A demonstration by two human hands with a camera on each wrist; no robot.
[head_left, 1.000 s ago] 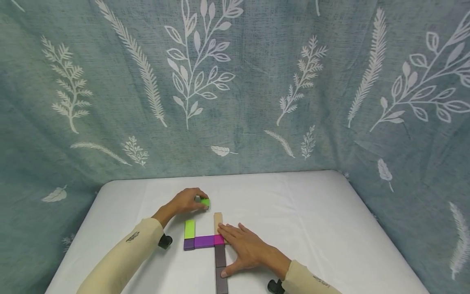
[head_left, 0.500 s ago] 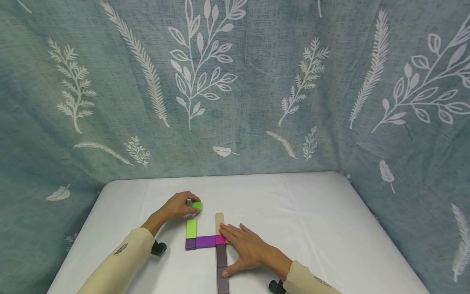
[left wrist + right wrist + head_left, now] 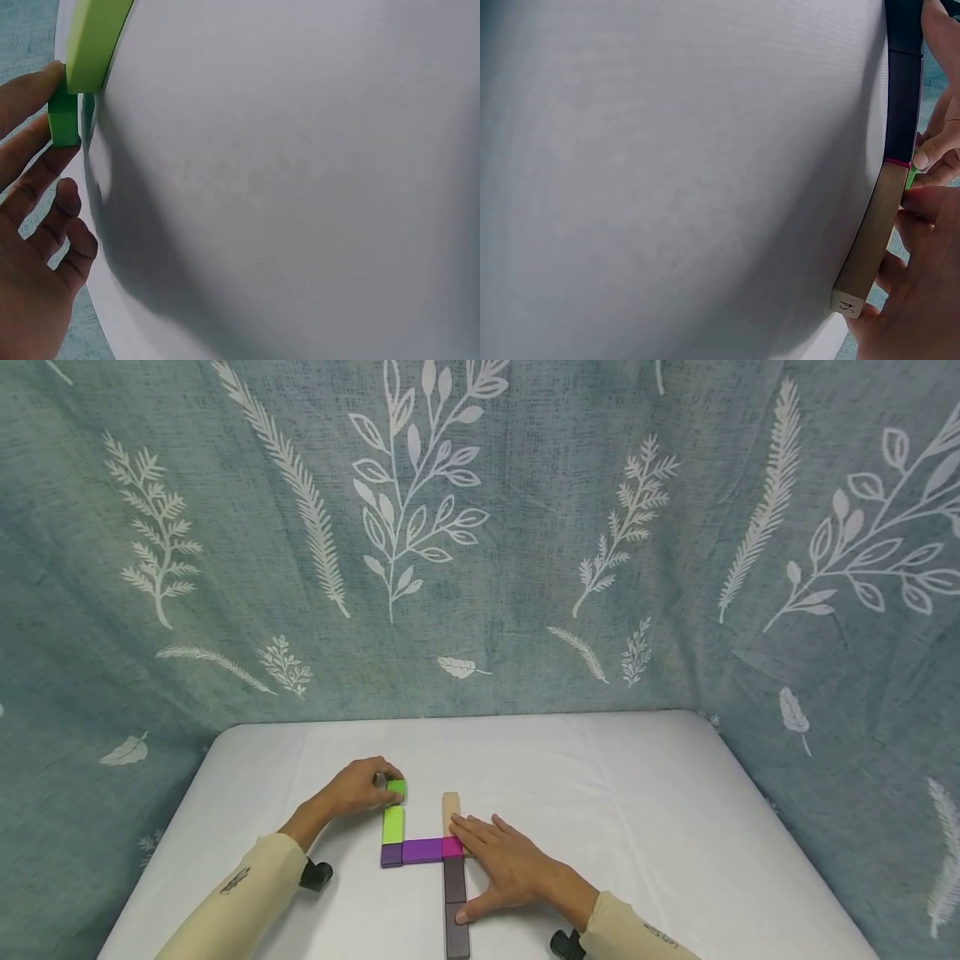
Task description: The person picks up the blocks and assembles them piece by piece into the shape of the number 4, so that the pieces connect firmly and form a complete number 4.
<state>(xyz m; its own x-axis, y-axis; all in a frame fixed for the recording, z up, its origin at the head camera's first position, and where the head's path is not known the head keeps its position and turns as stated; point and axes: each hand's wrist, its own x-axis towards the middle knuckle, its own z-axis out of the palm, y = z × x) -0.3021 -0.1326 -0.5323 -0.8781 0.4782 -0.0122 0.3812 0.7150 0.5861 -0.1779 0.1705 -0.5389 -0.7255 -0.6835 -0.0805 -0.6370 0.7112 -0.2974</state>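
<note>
Pinching small green block (image 3: 397, 787), left hand (image 3: 358, 787), right hand (image 3: 506, 870) flat on blocks

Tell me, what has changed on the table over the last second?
The left hand carried the small green block toward the person and to the left, bringing it to the far end of the lime block, still pinching it. The right hand stayed flat beside the tan block and dark blocks; the purple bar did not move.

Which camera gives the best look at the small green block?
The left wrist view: the small green block fills the frame edge, pinched by the left hand. The head view shows it tiny; the right wrist view shows only a green sliver.
</note>
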